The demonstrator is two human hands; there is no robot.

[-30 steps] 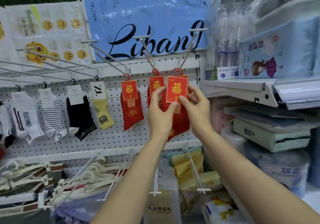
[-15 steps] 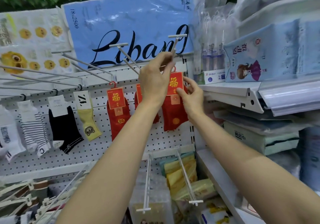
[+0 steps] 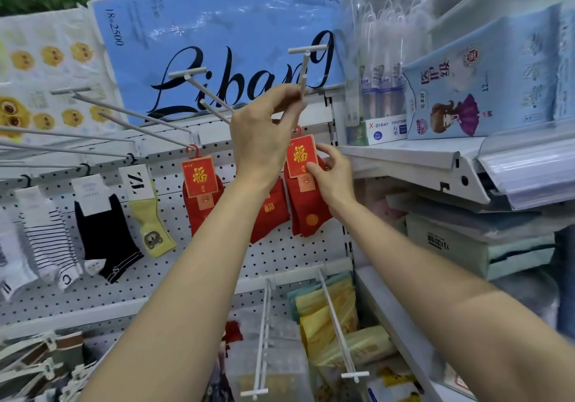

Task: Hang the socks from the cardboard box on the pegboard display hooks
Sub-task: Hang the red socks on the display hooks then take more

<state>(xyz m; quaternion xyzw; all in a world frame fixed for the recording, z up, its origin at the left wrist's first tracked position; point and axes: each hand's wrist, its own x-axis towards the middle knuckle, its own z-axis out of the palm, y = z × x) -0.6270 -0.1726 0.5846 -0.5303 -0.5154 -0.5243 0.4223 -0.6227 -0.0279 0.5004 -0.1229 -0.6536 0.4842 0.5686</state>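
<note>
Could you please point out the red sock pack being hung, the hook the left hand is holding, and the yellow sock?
red sock pack (image 3: 301, 156): head view, on its red card label.
hook (image 3: 303, 72): head view, on the white rod above the fingers.
yellow sock (image 3: 148, 218): head view, on its leg.

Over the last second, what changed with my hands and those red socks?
The left hand let go of the sock card and rose to pinch the white hook. The right hand stayed on the red socks' card. The other red socks hang as before.
</note>
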